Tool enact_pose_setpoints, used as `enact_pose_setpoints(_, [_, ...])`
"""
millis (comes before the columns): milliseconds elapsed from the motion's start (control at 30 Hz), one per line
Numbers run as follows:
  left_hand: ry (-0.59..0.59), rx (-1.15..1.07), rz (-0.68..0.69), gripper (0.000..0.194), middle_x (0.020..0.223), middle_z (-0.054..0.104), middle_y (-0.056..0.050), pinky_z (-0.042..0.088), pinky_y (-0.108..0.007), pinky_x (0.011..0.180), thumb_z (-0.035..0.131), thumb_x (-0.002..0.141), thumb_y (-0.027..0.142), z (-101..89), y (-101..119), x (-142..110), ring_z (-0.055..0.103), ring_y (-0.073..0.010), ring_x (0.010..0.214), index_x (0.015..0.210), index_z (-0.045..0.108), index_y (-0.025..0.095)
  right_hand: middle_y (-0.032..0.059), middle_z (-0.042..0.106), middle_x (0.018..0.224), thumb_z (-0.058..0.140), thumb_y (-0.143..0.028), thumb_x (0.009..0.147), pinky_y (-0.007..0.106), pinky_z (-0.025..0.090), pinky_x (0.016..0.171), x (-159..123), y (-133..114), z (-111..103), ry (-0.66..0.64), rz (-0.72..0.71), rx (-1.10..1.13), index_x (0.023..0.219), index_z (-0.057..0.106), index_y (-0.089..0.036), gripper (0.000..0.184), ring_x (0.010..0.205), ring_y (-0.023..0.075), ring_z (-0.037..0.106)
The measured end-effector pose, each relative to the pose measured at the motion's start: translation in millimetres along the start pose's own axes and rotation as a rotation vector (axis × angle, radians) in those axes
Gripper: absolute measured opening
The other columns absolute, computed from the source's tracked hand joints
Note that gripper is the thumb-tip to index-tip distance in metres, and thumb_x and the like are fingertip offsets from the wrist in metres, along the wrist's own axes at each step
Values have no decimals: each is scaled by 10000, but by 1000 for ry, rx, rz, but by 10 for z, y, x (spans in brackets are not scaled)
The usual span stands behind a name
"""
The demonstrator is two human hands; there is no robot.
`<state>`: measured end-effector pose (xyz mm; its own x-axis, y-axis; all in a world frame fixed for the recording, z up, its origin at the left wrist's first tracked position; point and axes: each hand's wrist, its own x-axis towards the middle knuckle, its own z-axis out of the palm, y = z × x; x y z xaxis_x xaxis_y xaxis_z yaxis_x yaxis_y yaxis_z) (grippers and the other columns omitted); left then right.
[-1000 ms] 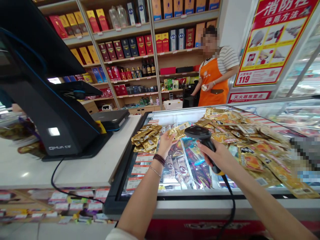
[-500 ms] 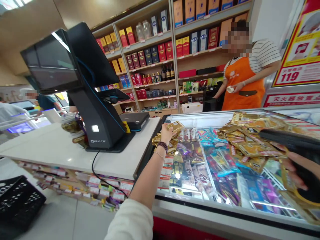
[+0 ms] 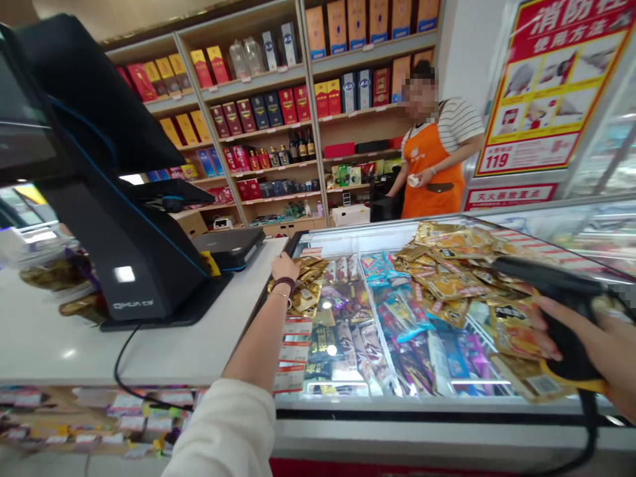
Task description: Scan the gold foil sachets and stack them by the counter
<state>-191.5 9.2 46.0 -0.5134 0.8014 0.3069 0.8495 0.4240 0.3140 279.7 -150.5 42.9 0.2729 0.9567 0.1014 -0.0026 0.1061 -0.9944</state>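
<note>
My right hand (image 3: 591,338) is wrapped round the grip of a black and yellow barcode scanner (image 3: 536,273), its cord hanging down. Gold packets (image 3: 511,328) lie on the freezer glass just beside and below the scanner. A large heap of similar gold snack packets (image 3: 452,265) is spread further back on the glass. At the freezer's left edge my left hand (image 3: 285,267) rests against a smaller pile of gold packets (image 3: 309,286). Its fingers are mostly hidden, and no packet shows clearly in it.
A glass-topped chest freezer (image 3: 348,414) holds colourful ice-cream packs. Left of it, a white counter (image 3: 218,344) carries a black checkout terminal (image 3: 119,232) with a trailing cable. Behind stand shelves of boxed bottles (image 3: 268,109) and a person in an orange apron (image 3: 432,172).
The packet my left hand held up is no longer seen in it; that hand is lower by the small pile. The view has swung right, showing more of my right hand and scanner.
</note>
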Motion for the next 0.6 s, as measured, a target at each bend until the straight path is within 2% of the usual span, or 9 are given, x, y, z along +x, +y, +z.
enact_pose_setpoints(100, [14, 90, 37, 512, 1259, 573, -247, 445, -424, 947, 603, 842, 454, 15, 2, 41, 541, -380, 1194, 1195, 545, 87, 9, 503, 523, 845, -585, 582, 251, 335, 351, -46, -66, 59, -6, 16, 35, 620, 551, -222, 468, 395, 118, 422])
enact_pose_setpoints(300, [56, 101, 132, 488, 1254, 579, -221, 442, -445, 941, 504, 884, 448, -22, 99, 58, 530, -394, 1174, 1224, 564, 103, -26, 533, 566, 808, -566, 662, 216, 344, 370, -60, -55, 66, -26, -18, 51, 707, 533, -198, 462, 396, 95, 442])
enact_pose_setpoints(467, [68, 55, 266, 452, 1243, 589, -208, 436, -460, 949, 465, 893, 413, -68, 314, -38, 537, -366, 1165, 1229, 573, 132, -32, 537, 571, 791, -544, 701, 207, 350, 379, -113, -84, 51, -37, -30, 76, 768, 542, -194, 434, 401, 95, 451])
enact_pose_setpoints(600, [94, 1, 390, 446, 1249, 577, -193, 442, -467, 946, 463, 896, 420, -136, 581, -155, 524, -361, 1168, 1233, 575, 151, -28, 543, 599, 798, -550, 685, 205, 349, 373, -147, -123, -6, -8, -54, 96, 744, 540, -189, 447, 405, 91, 455])
